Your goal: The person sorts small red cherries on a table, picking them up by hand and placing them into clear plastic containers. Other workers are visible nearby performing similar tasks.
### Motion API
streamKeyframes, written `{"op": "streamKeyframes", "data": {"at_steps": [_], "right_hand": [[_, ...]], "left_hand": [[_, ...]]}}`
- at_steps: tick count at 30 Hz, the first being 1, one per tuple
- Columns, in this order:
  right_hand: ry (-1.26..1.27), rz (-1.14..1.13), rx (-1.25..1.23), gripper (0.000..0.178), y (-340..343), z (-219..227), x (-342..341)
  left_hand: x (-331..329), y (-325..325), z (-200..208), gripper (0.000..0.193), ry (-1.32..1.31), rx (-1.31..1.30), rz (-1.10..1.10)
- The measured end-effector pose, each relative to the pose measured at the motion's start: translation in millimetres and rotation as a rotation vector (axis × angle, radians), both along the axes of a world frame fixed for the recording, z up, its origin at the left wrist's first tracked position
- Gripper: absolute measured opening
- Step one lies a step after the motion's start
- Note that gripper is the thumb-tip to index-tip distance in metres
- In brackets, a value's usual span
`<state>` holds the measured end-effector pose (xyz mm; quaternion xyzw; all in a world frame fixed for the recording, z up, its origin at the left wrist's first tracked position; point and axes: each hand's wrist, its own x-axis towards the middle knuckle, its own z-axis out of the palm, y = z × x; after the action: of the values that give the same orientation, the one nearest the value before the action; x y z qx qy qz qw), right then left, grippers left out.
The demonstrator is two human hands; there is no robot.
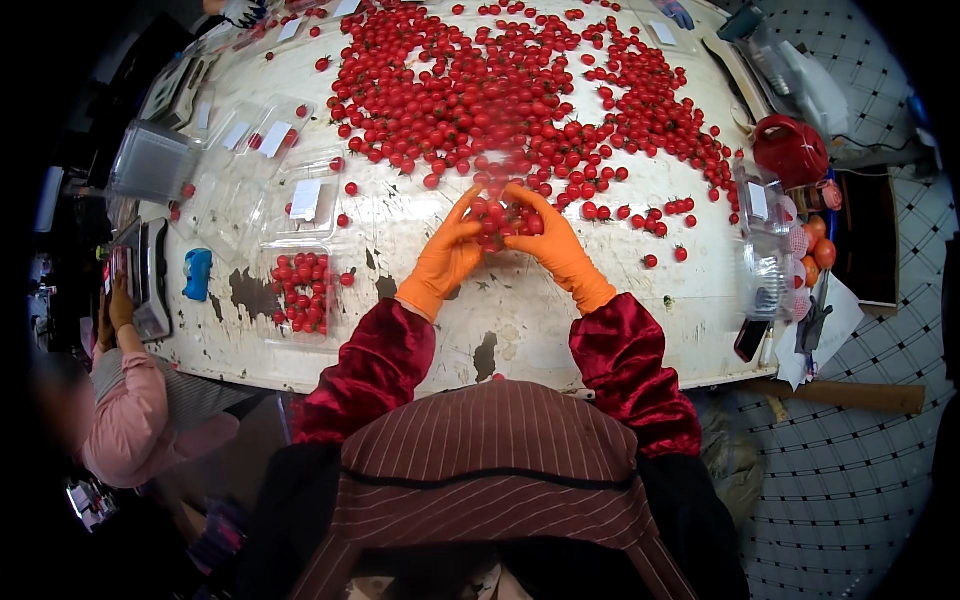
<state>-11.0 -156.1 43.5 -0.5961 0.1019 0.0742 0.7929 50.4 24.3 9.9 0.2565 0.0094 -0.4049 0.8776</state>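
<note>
Head view: the left hand (pixel 442 264) and right hand (pixel 556 252), both in orange gloves, curl around a handful of cherry tomatoes (pixel 494 224), gripping it between them just before the loose tomato heap (pixel 470 95) on the worn white table (pixel 530 335). Leftward, a clear plastic clamshell (pixel 300 342) holds further tomatoes. Whether the handful touches the table is unclear.

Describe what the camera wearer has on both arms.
The left glove and right glove are bright orange, thin and close-fitting. The left sleeve and right sleeve are dark red, shiny, velvet-like and puffed in loose folds. No cables show.
</note>
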Motion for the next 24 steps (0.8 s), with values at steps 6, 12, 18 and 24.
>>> {"op": "streamKeyframes", "data": {"at_steps": [6, 12, 18, 24], "right_hand": [[-0.282, 0.048, -0.841, 0.056, 38.5, 30.8, 18.1], [-0.468, 0.150, -1.289, 0.056, 81.6, 34.3, -12.4], [-0.372, -0.124, -0.902, 0.038, 40.4, 40.2, -19.3], [-0.294, -0.175, -1.260, 0.038, 26.6, 22.5, -11.6]], "left_hand": [[-1.9, -27.1, -10.6, 0.052, 0.463, -0.090, 0.241], [-31.3, -51.8, 4.4, 0.052, 0.180, -0.773, 0.350], [-17.6, -15.0, 7.7, 0.056, 0.390, -0.430, 0.251], [-25.7, -10.6, 21.0, 0.057, 0.335, -0.520, 0.147]]}}
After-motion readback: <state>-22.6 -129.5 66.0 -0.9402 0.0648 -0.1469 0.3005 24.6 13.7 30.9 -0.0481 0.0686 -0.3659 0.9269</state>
